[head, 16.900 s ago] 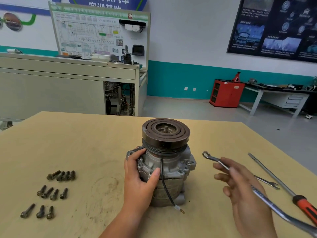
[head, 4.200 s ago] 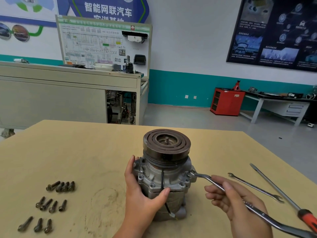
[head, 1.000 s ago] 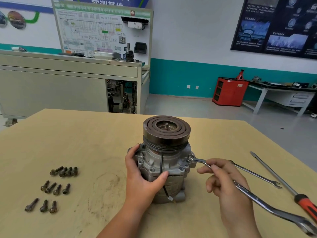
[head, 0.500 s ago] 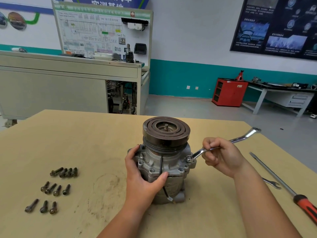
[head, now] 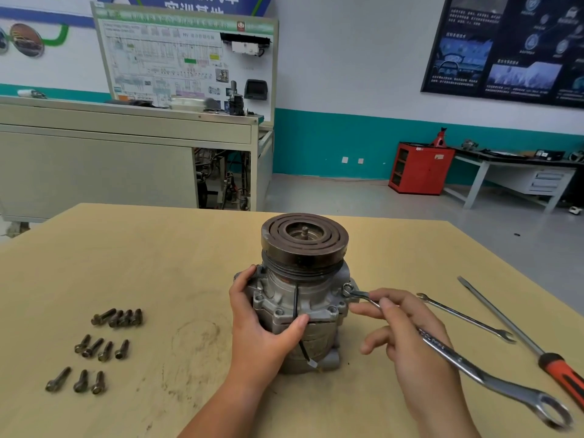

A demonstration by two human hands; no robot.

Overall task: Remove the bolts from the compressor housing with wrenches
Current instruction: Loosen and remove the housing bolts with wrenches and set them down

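The grey cast-metal compressor housing (head: 300, 305) stands upright on the pale wooden desk (head: 158, 263), with the left hand (head: 265, 336) fingers curled round its flange. The right hand (head: 407, 343) fingers pinch the long silver wrench (head: 458, 361), whose ring end meets the flange just beyond them. Dark loose bolts (head: 94, 346) lie well left of the left fingers.

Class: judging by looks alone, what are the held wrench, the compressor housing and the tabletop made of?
Wrench: probably chromed steel, bright mirror shine. Compressor housing: likely cast aluminium, dull grey, rough surface. Tabletop: seemingly wood board, pale matt tan, scuffed.

One head-worn wide-angle camera looks forward and down, close over the table (head: 126, 248), facing the wall (head: 347, 74).
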